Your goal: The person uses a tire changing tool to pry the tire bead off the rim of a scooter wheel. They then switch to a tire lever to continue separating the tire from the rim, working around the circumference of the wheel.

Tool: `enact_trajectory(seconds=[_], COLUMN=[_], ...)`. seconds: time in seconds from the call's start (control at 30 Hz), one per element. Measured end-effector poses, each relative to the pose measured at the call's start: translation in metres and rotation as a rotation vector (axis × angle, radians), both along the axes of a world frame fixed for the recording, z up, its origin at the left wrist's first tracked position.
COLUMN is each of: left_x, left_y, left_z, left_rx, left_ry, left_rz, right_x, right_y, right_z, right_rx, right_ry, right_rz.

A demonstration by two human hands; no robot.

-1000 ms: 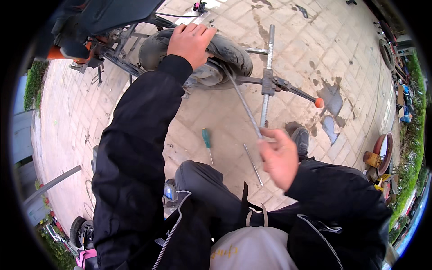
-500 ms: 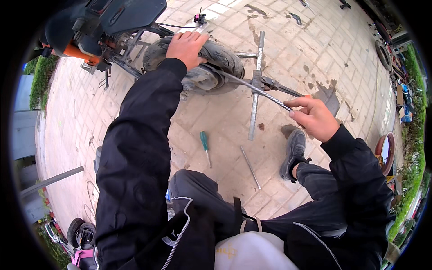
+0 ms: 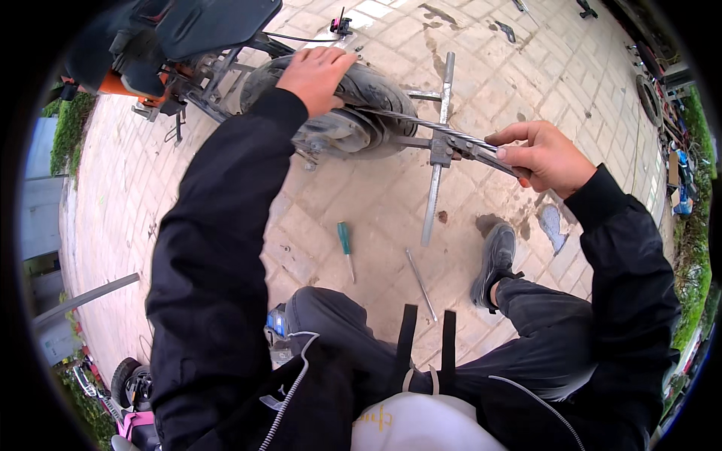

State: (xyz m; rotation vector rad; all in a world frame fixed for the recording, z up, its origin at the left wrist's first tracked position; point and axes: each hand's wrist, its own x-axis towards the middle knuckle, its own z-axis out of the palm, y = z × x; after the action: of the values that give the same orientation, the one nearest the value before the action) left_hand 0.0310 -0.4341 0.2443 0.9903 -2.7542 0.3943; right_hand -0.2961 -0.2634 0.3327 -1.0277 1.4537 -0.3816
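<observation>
My left hand (image 3: 316,79) is closed over the upper side of a black tyre (image 3: 376,86), its thumb pointing right. The tyre is on a scooter wheel lying flat, with a dusty metal hub (image 3: 346,134). My right hand (image 3: 545,154) pinches the outer end of a long, shiny tyre lever (image 3: 459,132). The lever's far end reaches the tyre's inner edge, near my left thumb. Just under the lever stands a metal frame tool with a toothed crossbar (image 3: 435,199), set against the tyre; its orange-tipped handle (image 3: 523,182) lies beneath my right fingers.
A green-handled screwdriver (image 3: 344,239) and a thin metal rod (image 3: 421,284) lie on the paving before my knees. The scooter body (image 3: 214,26) stands at the upper left. A pink and black device (image 3: 341,26) is beyond the wheel. My shoe (image 3: 496,259) stands right of the crossbar.
My right hand has moved right and slightly up with the lever, which now lies closer along the frame tool's handle. The left hand stays on the tyre.
</observation>
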Motion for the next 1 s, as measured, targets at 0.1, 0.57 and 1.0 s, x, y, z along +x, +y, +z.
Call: enact_trajectory(seconds=[0.1, 0.57, 1.0], left_x=[0.022, 0.017, 0.011], left_y=[-0.006, -0.002, 0.001], left_z=[0.004, 0.0, 0.002], left_rx=[-0.004, 0.036, 0.084], left_ry=[-0.026, 0.077, 0.033], left_rz=[0.045, 0.078, 0.152], right_x=[0.01, 0.104, 0.111], right_y=[-0.016, 0.085, 0.102], right_z=[0.014, -0.027, -0.054], right_rx=[-0.014, -0.001, -0.178], right_ry=[0.051, -0.091, -0.05], right_rz=[0.035, -0.427, -0.369])
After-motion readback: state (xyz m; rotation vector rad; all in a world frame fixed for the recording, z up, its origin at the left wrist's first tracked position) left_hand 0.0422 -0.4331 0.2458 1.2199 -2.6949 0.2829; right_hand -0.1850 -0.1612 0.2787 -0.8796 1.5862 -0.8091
